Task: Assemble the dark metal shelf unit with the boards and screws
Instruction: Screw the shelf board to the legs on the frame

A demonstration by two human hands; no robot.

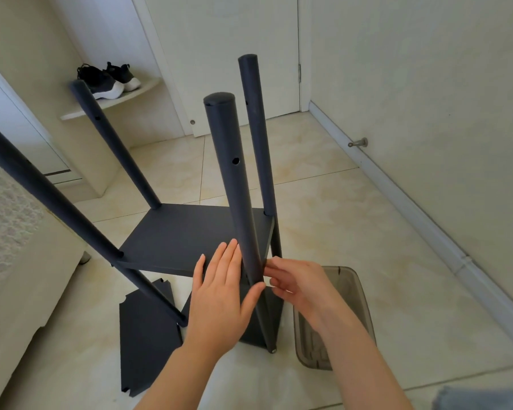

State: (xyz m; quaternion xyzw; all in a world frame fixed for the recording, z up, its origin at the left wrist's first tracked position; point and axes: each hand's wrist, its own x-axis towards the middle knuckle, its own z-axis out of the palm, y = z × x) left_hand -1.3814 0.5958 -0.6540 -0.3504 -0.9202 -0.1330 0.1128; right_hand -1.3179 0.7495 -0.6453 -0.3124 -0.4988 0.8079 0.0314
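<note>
The dark shelf unit (pixel 190 235) stands on the tiled floor (pixel 367 232), one board fixed between its four poles. The left hand (pixel 219 297) lies released, its straight fingers flat against the nearest pole (pixel 234 187). The right hand (pixel 296 285) touches that pole with curled fingertips; I cannot tell whether it pinches anything. A loose board (pixel 145 344) lies beside the unit, and a grey bin (pixel 308 344) is on its other side.

4 posts (pixel 234 184) crowd the board (pixel 175 235), right floor (pixel 353 220) open
</note>
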